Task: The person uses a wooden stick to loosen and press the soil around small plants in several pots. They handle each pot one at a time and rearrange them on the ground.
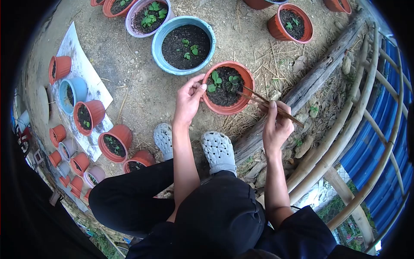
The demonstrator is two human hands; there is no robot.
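An orange-red pot (228, 109) of dark soil holds small green seedlings (214, 82). On its left rim my left hand (189, 100) is closed, thumb and fingers pinching the edge. My right hand (277, 125), to the right of the pot, grips a pair of thin brown wooden sticks (281, 111). Their tips reach over the pot's right rim, beside the right-hand seedling (234, 82); whether they touch it is unclear. Just behind stands a larger blue pot (160, 52) with soil and seedlings.
More pots stand behind, including a purple one (130, 26) and an orange one (282, 36). Several pots line the left, some on a white sheet (92, 86). A log (310, 82) and bamboo railing (349, 112) run along the right. My light shoes (217, 151) are below the pot.
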